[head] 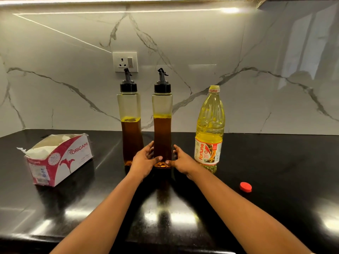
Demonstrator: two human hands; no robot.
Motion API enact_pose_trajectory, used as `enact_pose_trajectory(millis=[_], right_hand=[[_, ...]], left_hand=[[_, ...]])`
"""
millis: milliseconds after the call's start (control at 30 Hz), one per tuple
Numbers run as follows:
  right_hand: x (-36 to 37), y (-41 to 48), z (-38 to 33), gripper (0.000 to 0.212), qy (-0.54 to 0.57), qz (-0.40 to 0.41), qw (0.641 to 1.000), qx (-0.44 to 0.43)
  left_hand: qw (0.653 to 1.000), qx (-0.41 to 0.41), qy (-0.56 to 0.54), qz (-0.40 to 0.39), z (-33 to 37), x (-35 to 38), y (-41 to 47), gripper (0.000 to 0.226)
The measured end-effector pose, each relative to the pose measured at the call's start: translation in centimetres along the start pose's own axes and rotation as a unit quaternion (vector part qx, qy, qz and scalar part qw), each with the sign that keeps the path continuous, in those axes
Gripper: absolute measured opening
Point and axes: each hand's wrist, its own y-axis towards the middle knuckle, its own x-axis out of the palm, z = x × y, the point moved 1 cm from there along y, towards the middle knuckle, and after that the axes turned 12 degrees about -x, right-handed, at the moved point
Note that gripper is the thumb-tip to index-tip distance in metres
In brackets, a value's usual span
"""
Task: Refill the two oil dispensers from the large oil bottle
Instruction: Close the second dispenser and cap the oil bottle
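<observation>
Glossy black bench [275, 162] mirroring bright patches of light toward its near edge, backed along the far edge by a white marble-look wall [201, 43] veined in grey, with a white socket plate [125, 61] set low in that wall and a lit strip [128, 0] glowing across the very top.

Both forearms [113, 208] are bare as far as seen; left hand [144, 160] and right hand [183, 161] likewise bare.

Oil bottle [209, 129] reads "fortune"; tissue box [58, 158] "ORIGAMI".
</observation>
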Motion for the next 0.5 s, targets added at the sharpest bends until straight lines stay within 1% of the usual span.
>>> enact_pose_trajectory(millis=[33, 67, 100, 133, 167, 200, 233, 267, 300, 367, 433, 467, 500], right_hand=[[-0.1, -0.6, -0.4, 0.088, -0.04, 0.007, 0.999, 0.006], [-0.4, -1.4, -1.0, 0.087, -0.09, 0.011, 0.996, 0.002], [-1.0, -2.3, -1.5, 0.08, -0.136, 0.012, 0.991, -0.013], [-1.8, -3.2, -2.1, 0.067, -0.167, 0.013, 0.985, -0.036], [-2.7, -4.3, -2.8, 0.051, -0.189, 0.013, 0.98, -0.057], [-3.7, -5.3, -3.4, 0.034, -0.208, 0.016, 0.975, -0.071], [-4.9, -6.3, -3.9, 0.022, -0.232, 0.022, 0.969, -0.079], [-6.0, -7.1, -4.3, 0.015, -0.262, 0.03, 0.961, -0.081], [-7.2, -7.8, -4.5, 0.014, -0.296, 0.041, 0.951, -0.08], [-9.2, -8.8, -4.5, 0.021, -0.356, 0.071, 0.929, -0.07], [-11.4, -9.8, -3.9, 0.027, -0.406, 0.093, 0.908, -0.05], [-12.2, -10.2, -3.3, 0.031, -0.429, 0.084, 0.899, -0.032], [-13.1, -10.6, -2.8, 0.039, -0.453, 0.059, 0.889, -0.005]], left_hand=[[0.999, -0.004, 0.038, 0.037, 0.5, -0.1, -0.8, 0.073], [0.991, 0.008, 0.095, 0.093, 0.9, -0.1, -1.9, 0.067], [0.975, 0.05, 0.15, 0.156, 1.4, -0.1, -3.1, 0.06], [0.954, 0.118, 0.182, 0.207, 2.0, 0.1, -4.5, 0.052], [0.934, 0.192, 0.193, 0.232, 2.8, 0.5, -6.0, 0.045], [0.92, 0.253, 0.194, 0.23, 3.5, 1.1, -7.1, 0.04], [0.911, 0.298, 0.191, 0.21, 4.2, 2.0, -8.0, 0.038], [0.913, 0.321, 0.178, 0.18, 4.9, 3.0, -8.5, 0.038], [0.922, 0.323, 0.154, 0.147, 5.6, 4.2, -8.8, 0.04], [0.945, 0.296, 0.1, 0.096, 6.9, 6.4, -8.4, 0.051], [0.964, 0.247, 0.075, 0.063, 7.8, 8.5, -7.5, 0.073], [0.972, 0.22, 0.073, 0.048, 7.8, 9.4, -6.7, 0.085], [0.978, 0.195, 0.069, 0.034, 7.9, 10.3, -6.1, 0.096]])
